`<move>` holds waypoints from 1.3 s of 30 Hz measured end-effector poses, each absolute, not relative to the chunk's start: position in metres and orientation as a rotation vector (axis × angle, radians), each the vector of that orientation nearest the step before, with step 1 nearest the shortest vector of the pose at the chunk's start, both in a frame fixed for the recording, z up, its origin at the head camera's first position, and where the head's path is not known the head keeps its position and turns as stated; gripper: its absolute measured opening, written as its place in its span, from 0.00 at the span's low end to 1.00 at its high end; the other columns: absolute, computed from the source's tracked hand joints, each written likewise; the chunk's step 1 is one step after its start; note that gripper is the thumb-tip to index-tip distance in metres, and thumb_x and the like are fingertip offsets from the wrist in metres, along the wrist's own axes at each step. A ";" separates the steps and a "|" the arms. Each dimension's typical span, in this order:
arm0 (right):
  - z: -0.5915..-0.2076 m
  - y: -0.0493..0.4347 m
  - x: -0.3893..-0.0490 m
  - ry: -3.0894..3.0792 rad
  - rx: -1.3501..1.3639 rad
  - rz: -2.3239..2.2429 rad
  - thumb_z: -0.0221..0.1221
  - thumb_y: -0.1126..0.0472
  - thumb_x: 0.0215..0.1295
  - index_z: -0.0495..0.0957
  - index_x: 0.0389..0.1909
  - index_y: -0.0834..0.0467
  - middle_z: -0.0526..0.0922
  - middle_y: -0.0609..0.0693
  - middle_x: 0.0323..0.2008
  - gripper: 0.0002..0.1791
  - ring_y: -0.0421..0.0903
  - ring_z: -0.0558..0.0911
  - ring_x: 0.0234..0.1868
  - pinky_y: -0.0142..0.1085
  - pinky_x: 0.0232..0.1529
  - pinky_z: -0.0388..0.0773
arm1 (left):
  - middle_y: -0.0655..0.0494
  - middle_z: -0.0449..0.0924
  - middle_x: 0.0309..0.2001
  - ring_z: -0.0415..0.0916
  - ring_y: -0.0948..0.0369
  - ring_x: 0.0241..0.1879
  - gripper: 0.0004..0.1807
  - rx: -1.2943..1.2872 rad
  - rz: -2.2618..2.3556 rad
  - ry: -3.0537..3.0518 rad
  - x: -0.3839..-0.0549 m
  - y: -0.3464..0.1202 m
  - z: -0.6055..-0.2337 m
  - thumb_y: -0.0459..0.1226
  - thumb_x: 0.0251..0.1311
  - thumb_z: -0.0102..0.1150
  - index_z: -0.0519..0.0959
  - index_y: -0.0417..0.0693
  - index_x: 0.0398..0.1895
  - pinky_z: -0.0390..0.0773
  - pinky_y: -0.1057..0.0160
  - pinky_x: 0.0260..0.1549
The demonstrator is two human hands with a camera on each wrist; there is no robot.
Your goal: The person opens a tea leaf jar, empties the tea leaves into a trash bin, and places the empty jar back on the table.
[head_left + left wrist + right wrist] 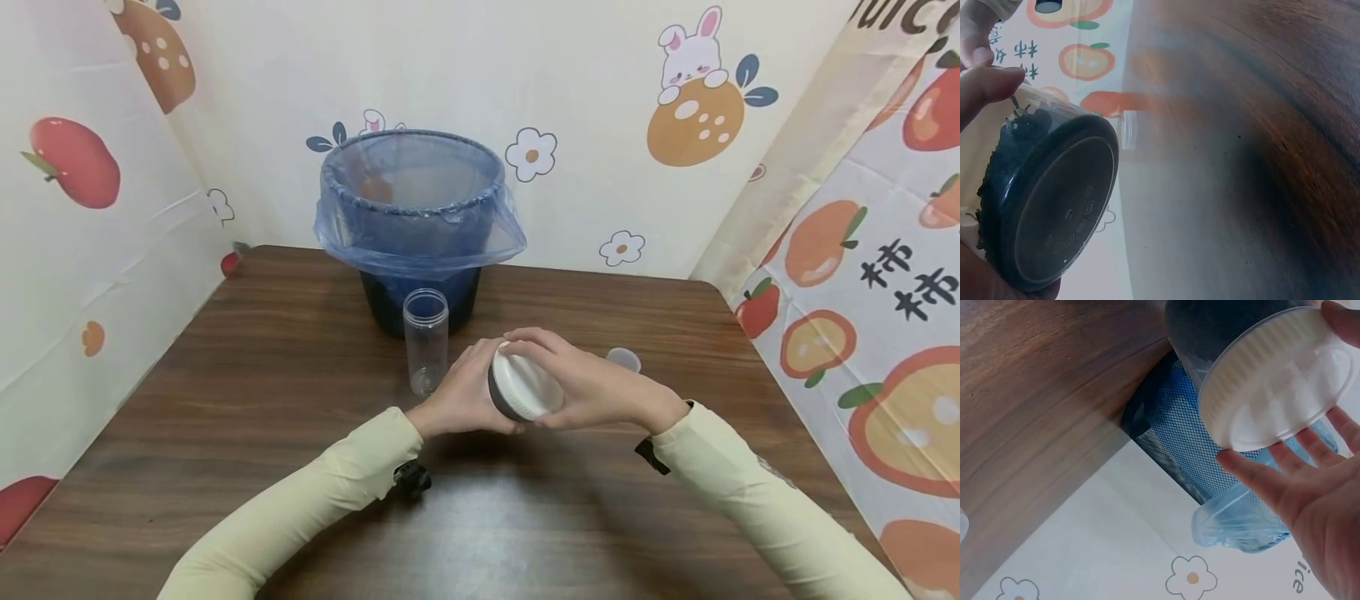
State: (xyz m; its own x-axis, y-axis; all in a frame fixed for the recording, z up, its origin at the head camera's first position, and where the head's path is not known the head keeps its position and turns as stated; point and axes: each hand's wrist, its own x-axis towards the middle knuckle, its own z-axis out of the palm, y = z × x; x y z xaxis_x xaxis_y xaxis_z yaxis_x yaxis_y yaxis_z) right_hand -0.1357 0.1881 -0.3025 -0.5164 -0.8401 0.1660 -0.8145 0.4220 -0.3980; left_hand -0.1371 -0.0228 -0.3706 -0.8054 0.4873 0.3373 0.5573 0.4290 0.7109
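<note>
A clear jar with dark, shredded contents is tilted over the table, its round base facing the left wrist camera. My left hand grips the jar's side. A ribbed white lid sits on the jar's mouth. Around the lid's rim, the spread fingertips and thumb of my right hand hold it from the right. Just left of my hands, an open clear plastic jar stands upright on the table. Beyond my right hand lies a small round translucent lid.
At the back of the brown wooden table stands a dark mesh bin lined with a blue plastic bag. The clear jar stands right in front of the bin. Fruit-printed curtains enclose the back and sides.
</note>
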 end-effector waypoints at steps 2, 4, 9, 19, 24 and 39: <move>-0.301 0.188 -0.136 2.579 -1.540 -0.664 0.73 0.64 0.39 0.60 0.67 0.53 0.57 0.50 0.68 0.50 0.45 0.63 0.65 0.42 0.56 0.70 | 0.54 0.70 0.53 0.66 0.58 0.50 0.60 -0.946 -1.339 -2.594 -0.138 -0.022 -0.371 0.46 0.20 0.82 0.63 0.48 0.66 0.68 0.56 0.50; -0.300 0.189 -0.136 2.571 -1.582 -0.632 0.73 0.67 0.38 0.61 0.65 0.53 0.57 0.50 0.68 0.49 0.46 0.63 0.65 0.42 0.56 0.70 | 0.54 0.70 0.53 0.66 0.57 0.50 0.60 -0.938 -1.343 -2.602 -0.138 -0.022 -0.371 0.46 0.20 0.83 0.63 0.47 0.66 0.68 0.55 0.51; -0.301 0.191 -0.138 2.541 -1.625 -0.658 0.75 0.67 0.35 0.57 0.68 0.57 0.54 0.53 0.71 0.55 0.51 0.54 0.71 0.46 0.64 0.60 | 0.53 0.71 0.54 0.68 0.58 0.52 0.58 -0.914 -1.412 -2.619 -0.139 -0.022 -0.373 0.45 0.21 0.83 0.64 0.45 0.65 0.68 0.56 0.53; -0.293 0.180 -0.136 2.742 -0.770 -0.669 0.59 0.28 0.51 0.49 0.74 0.57 0.60 0.58 0.68 0.58 0.52 0.68 0.62 0.49 0.57 0.69 | 0.53 0.72 0.53 0.67 0.58 0.52 0.56 -0.907 -1.401 -2.634 -0.138 -0.022 -0.373 0.44 0.21 0.83 0.66 0.44 0.63 0.68 0.55 0.54; -0.293 0.176 -0.133 2.750 -0.753 -0.510 0.58 0.25 0.47 0.56 0.71 0.56 0.67 0.59 0.62 0.57 0.53 0.75 0.53 0.49 0.48 0.74 | 0.53 0.72 0.53 0.67 0.59 0.52 0.56 -0.905 -1.397 -2.638 -0.137 -0.021 -0.376 0.44 0.21 0.83 0.66 0.44 0.63 0.68 0.56 0.54; -0.296 0.181 -0.135 2.561 -1.238 -0.681 0.78 0.56 0.35 0.60 0.66 0.54 0.64 0.50 0.62 0.54 0.47 0.69 0.57 0.42 0.55 0.71 | 0.55 0.71 0.52 0.67 0.58 0.50 0.58 -0.942 -1.381 -2.637 -0.133 -0.027 -0.375 0.46 0.21 0.82 0.64 0.47 0.65 0.68 0.55 0.52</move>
